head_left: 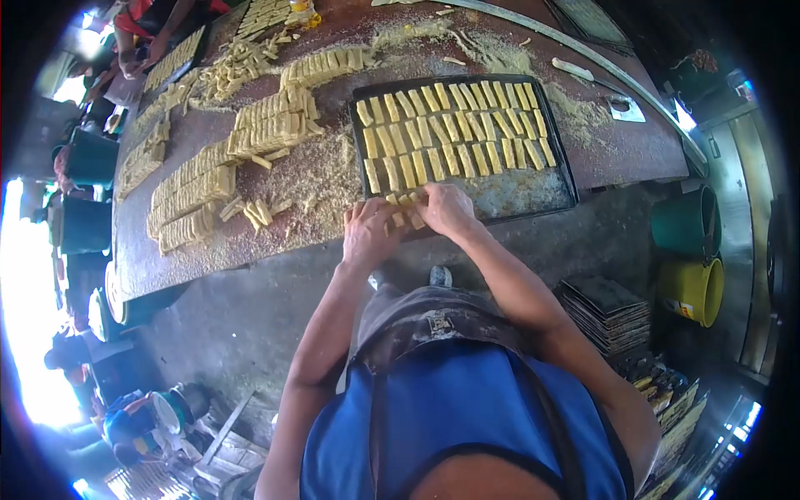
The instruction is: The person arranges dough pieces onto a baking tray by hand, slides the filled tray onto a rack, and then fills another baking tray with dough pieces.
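My left hand (371, 232) and my right hand (447, 208) are close together at the near left corner of a dark baking tray (521, 192). Between them they grip a short row of pale dough sticks (406, 200), with fingers closed at both ends of the row. On the tray, dough sticks (454, 127) lie in three spaced rows, and the near right part of its metal shows bare. Left of the tray, stacked dough sticks (196, 196) stand in long rows on the crumb-covered table (308, 187).
Loose sticks (260, 213) lie near the table's front edge. A knife (583, 71) and a scraper (627, 110) are at the right, inside a long metal strip (575, 50). Buckets (690, 292) and stacked trays (608, 312) stand below right. Another person's arm (129, 54) shows far left.
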The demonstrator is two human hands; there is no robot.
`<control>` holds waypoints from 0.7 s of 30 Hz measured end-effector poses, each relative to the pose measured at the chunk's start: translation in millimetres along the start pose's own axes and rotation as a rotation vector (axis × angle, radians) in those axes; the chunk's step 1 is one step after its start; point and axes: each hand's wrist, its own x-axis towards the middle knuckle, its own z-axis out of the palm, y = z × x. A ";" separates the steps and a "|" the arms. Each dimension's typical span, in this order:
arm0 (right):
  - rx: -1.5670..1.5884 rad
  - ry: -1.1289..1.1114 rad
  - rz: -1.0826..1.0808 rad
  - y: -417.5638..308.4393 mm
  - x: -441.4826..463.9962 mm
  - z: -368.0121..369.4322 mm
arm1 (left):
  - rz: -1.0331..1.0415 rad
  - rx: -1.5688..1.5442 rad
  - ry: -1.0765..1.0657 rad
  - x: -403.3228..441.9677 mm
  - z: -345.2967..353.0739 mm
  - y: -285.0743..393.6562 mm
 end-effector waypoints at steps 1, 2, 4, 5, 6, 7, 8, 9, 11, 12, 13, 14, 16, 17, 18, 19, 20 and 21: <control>0.049 0.011 0.015 1.6 -2.2 -5.6 | 0.021 0.039 0.000 0.7 -0.3 -0.7; 0.046 0.017 0.005 8.5 -0.7 -8.2 | 0.022 0.042 0.012 3.4 0.0 2.5; 0.124 0.013 -0.008 21.8 -1.2 -9.4 | 0.055 0.017 0.010 4.5 -2.0 17.8; 0.124 0.014 0.007 26.2 0.4 -7.6 | 0.078 0.052 0.004 4.7 6.0 18.9; 0.123 0.008 0.000 28.3 2.0 -6.2 | 0.071 0.055 0.008 5.6 10.7 20.3; 0.114 0.031 -0.031 30.8 4.2 -3.4 | 0.065 0.052 0.004 6.8 14.8 20.7; 0.106 0.053 -0.061 32.3 6.5 -0.7 | 0.058 0.050 -0.002 8.0 17.9 19.7; 0.107 0.044 -0.062 32.3 7.3 1.5 | 0.056 0.040 -0.009 8.9 17.0 20.1; 0.119 0.087 -0.102 31.0 8.2 5.5 | 0.077 0.008 -0.022 10.7 13.2 17.6; 0.094 0.046 -0.065 28.8 10.1 4.0 | 0.108 -0.020 -0.024 11.1 10.4 13.7; 0.051 0.041 -0.099 27.3 9.0 -2.0 | 0.111 -0.038 -0.002 9.1 7.0 8.3; 0.009 0.036 -0.140 24.0 6.7 -9.8 | 0.088 -0.029 0.016 8.4 0.6 -0.3; 0.072 0.113 -0.099 5.5 3.2 -26.1 | 0.035 -0.119 0.083 4.6 -19.2 -22.8; 0.244 0.178 -0.123 -2.7 5.6 -27.5 | 0.017 -0.051 0.187 1.9 -30.4 -40.2; 0.416 0.241 -0.138 -12.4 9.5 -28.3 | -0.003 -0.044 0.201 -1.4 -36.8 -66.9; 0.411 0.204 -0.115 -27.5 15.7 -32.5 | -0.070 -0.080 0.306 -4.9 -40.0 -101.7; 0.407 0.194 -0.130 -34.6 29.8 -24.0 | -0.132 -0.118 0.411 -8.1 -48.5 -132.1; 0.303 0.163 -0.213 -38.6 46.1 -10.9 | -0.260 -0.148 0.490 -13.0 -61.5 -155.3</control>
